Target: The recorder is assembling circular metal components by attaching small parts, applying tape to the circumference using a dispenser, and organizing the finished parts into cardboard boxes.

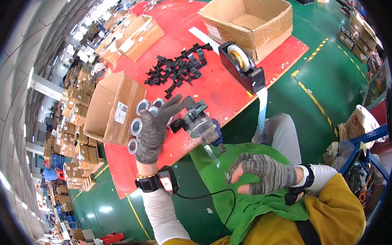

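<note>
My left hand (152,139), in a grey knit glove, reaches over several silver metal rings (136,126) on the red table, fingers spread. Its outstretched tips come close to a round silver piece (200,126) with black clips around it. This piece sits on a blue-and-metal holder (214,135) at the table's near edge. A short clear strip (212,156) hangs below it. My right hand (269,174), in a similar glove with bare fingertips, hovers above the green apron (246,211). Its thumb and forefinger are bent and apart, with nothing clearly visible between them.
On the red table (179,26) lies a pile of black clips (177,69). A tape dispenser (241,64) trails a pale strip over the edge. Cardboard boxes (118,109) stand left and at the back (262,38). A black cable (211,193) runs from my left wrist device.
</note>
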The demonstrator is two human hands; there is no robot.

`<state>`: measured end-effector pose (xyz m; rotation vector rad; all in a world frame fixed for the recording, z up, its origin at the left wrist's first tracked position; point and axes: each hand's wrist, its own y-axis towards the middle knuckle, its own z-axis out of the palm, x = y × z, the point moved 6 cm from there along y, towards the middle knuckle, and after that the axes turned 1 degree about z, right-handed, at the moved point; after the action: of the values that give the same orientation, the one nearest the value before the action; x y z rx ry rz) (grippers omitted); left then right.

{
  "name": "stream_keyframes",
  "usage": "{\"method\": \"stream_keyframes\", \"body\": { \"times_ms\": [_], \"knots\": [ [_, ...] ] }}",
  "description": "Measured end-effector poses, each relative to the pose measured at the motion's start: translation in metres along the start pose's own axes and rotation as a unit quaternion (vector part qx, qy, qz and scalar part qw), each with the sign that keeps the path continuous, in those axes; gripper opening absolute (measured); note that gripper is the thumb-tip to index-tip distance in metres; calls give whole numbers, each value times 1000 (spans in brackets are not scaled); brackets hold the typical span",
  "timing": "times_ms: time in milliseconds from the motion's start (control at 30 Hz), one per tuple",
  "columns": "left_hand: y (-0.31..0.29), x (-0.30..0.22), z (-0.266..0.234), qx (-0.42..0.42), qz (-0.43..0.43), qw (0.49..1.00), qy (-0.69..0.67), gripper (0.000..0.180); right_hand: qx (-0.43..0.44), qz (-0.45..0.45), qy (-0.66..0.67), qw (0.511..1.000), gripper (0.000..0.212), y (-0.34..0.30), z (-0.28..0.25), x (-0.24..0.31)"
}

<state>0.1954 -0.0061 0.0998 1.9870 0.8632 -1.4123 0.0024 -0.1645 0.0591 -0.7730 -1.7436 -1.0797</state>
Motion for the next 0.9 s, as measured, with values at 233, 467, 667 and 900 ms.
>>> {"method": "stream_keyframes", "body": {
  "times_ms": [233,467,667,900],
  "knots": [
    [-1,61,6,-15,9,999,-50,91,-47,53,-14,997,21,2,5,-26],
    [-1,93,4,39,43,992,-112,75,-47,98,-21,994,20,-2,4,-48],
    [-4,47,4,-67,44,992,-93,115,-42,111,-13,993,21,-2,6,-50],
    [0,88,8,-116,-45,958,-256,105,-52,107,-25,993,21,-5,6,-54]
  ]
}}
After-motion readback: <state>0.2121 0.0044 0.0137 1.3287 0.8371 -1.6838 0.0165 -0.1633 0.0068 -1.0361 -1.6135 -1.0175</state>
